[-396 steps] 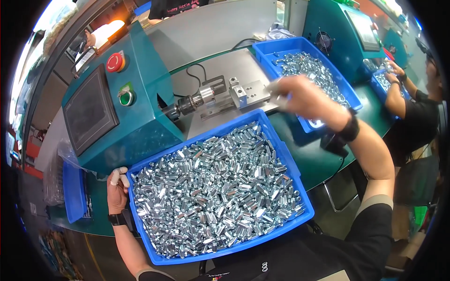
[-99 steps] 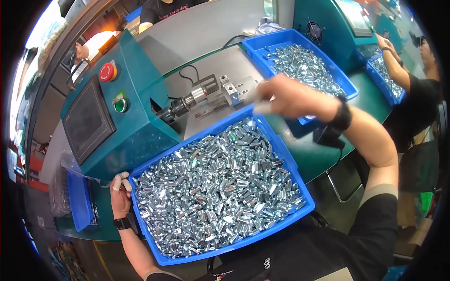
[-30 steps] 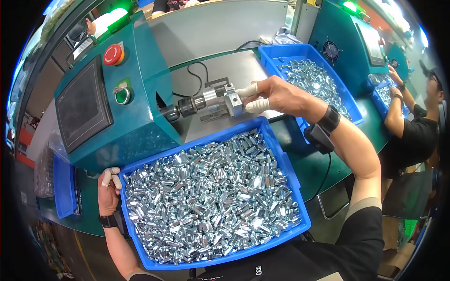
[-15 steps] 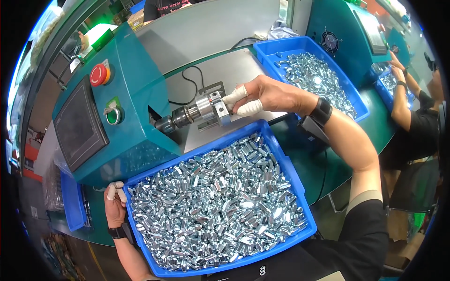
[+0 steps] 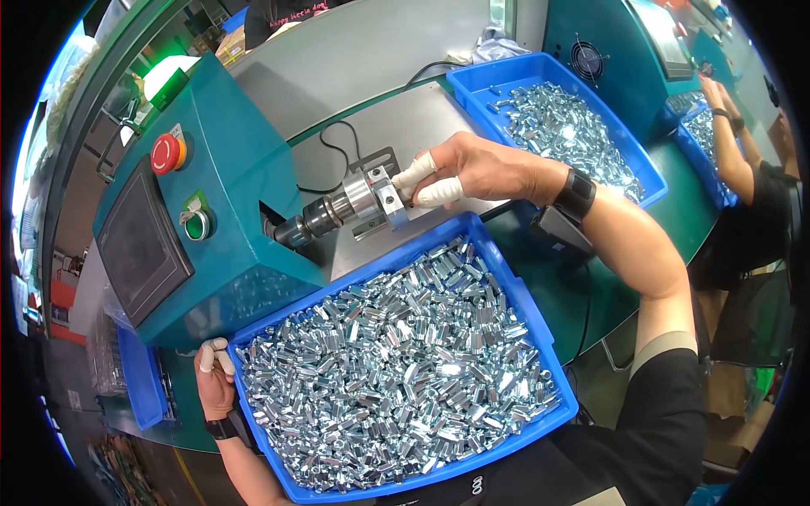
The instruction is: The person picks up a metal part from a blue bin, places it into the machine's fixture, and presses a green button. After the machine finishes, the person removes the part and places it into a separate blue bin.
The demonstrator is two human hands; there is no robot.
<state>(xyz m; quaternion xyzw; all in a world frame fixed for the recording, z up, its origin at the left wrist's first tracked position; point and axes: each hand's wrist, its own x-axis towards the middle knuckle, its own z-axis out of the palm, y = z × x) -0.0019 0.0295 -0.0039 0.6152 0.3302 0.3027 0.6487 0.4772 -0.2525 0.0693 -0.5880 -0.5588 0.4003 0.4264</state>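
My right hand [image 5: 485,173], with white covers on thumb and finger, is closed at the outer end of a round metal fixture [image 5: 369,196]. Its fingertips pinch at the opening; the piece between them is too hidden to name. Facing the fixture is a dark metal chuck [image 5: 308,225] that comes out of a teal machine [image 5: 236,143]. My left hand [image 5: 216,379], also with covered fingertips, curls its fingers against the left corner of a blue tray [image 5: 540,337]. That tray is heaped with shiny hexagonal metal sleeves [image 5: 396,363].
A red stop button [image 5: 167,154], a green button [image 5: 197,224] and a dark screen [image 5: 143,236] are on the machine. Behind my right arm stands another blue tray [image 5: 477,88] of metal parts. At far right, a co-worker's hands [image 5: 717,94] are at a second teal machine [image 5: 616,51].
The whole view has shifted slightly. My right hand stays at the fixture's end, and my left hand stays at the tray's corner. The co-worker's arms have moved a little.
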